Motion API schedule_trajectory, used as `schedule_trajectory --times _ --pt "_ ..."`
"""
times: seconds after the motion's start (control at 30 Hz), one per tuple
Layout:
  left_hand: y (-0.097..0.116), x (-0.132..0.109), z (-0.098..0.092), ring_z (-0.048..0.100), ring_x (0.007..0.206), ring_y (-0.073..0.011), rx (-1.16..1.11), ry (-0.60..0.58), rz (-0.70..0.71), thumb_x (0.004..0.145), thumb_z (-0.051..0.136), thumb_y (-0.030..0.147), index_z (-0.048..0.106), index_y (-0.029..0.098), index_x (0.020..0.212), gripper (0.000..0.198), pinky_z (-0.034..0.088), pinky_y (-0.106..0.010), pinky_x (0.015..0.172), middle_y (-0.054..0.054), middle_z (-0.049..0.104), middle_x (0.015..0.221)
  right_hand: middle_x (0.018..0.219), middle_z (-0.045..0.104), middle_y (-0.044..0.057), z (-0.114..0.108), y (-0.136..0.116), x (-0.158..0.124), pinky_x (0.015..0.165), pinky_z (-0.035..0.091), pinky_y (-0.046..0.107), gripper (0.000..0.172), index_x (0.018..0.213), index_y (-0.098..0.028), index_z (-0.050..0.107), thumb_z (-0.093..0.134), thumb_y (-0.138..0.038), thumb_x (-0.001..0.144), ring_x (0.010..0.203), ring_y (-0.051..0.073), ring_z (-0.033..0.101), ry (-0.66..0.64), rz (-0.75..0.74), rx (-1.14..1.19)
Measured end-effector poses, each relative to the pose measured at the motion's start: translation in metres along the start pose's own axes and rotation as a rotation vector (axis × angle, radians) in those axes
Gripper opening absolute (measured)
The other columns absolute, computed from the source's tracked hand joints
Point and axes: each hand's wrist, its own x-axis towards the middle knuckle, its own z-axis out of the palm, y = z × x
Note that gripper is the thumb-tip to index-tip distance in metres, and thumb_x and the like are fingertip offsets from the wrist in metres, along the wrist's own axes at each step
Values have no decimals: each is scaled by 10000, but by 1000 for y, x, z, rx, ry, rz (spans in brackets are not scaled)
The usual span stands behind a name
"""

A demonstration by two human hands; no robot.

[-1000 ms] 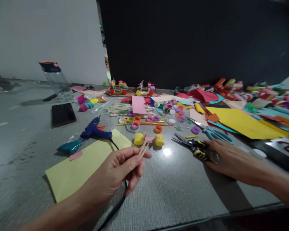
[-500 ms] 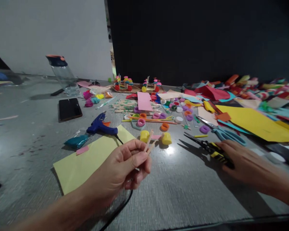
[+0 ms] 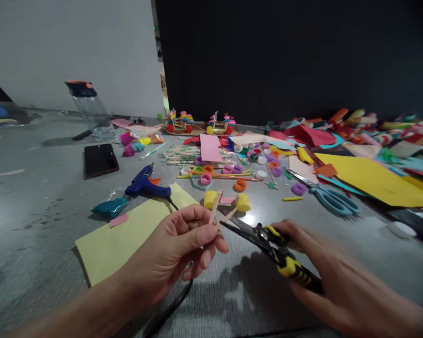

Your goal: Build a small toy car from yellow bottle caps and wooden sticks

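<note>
My left hand [image 3: 183, 244] is closed in a pinch on two thin wooden sticks [image 3: 219, 211] that point up and away from me. My right hand [image 3: 324, 277] grips the black and yellow handles of a pair of pliers-like cutters [image 3: 268, 244], lifted off the table. The cutter's open jaws point left and reach the sticks just beyond my left fingertips. Behind the sticks, two yellow caps [image 3: 210, 199] joined by a pink piece lie on the grey table [image 3: 38, 206].
A pale yellow sheet [image 3: 127, 234] and a blue glue gun [image 3: 146, 186] with its black cord lie left. Blue-handled scissors [image 3: 333, 199], coloured caps, sticks and paper scraps spread behind and right. A black phone [image 3: 100, 159] and a clear bottle [image 3: 90, 110] stand far left.
My right hand has picked the cutters up from the table at the right and carried them left to the sticks. My left hand has kept the sticks nearly still.
</note>
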Motion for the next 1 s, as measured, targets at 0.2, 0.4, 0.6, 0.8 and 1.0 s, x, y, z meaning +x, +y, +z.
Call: schedule_trajectory --times 0.2,0.4,0.6,0.8,1.0 --pt "-2 -1 -1 537 422 -33 -7 -12 2 852 768 229 589 164 850 191 365 -58 350 -28 754 693 1155 695 124 1 -8 7 751 627 338 528 1316 -221 423 539 -204 801 991 269 711 -16 3 36" --pt "-3 -2 -2 533 395 -26 18 -4 42 856 761 245 619 148 830 174 354 -63 346 -34 757 698 1175 694 125 1 -12 9 745 622 346 541 1335 -217 444 542 -205 803 1007 280 708 -51 53 113" --pt "-5 -2 0 531 386 -27 48 21 77 850 765 250 618 144 803 187 361 -68 345 -39 762 699 1156 705 125 1 -18 9 707 623 346 537 1321 -215 497 526 -196 785 993 294 709 -34 62 114" --pt "-7 0 3 533 379 -28 29 35 109 854 757 237 594 155 778 198 361 -58 337 -26 761 680 1042 732 142 2 -25 14 610 624 318 394 1173 -179 561 485 -190 786 850 264 730 -2 23 84" --pt "-10 -2 3 546 374 -26 21 38 120 894 709 229 603 147 791 169 381 -57 337 -24 759 703 1102 727 194 5 -26 12 654 649 332 436 1215 -118 551 471 -206 795 899 275 746 -22 23 53"
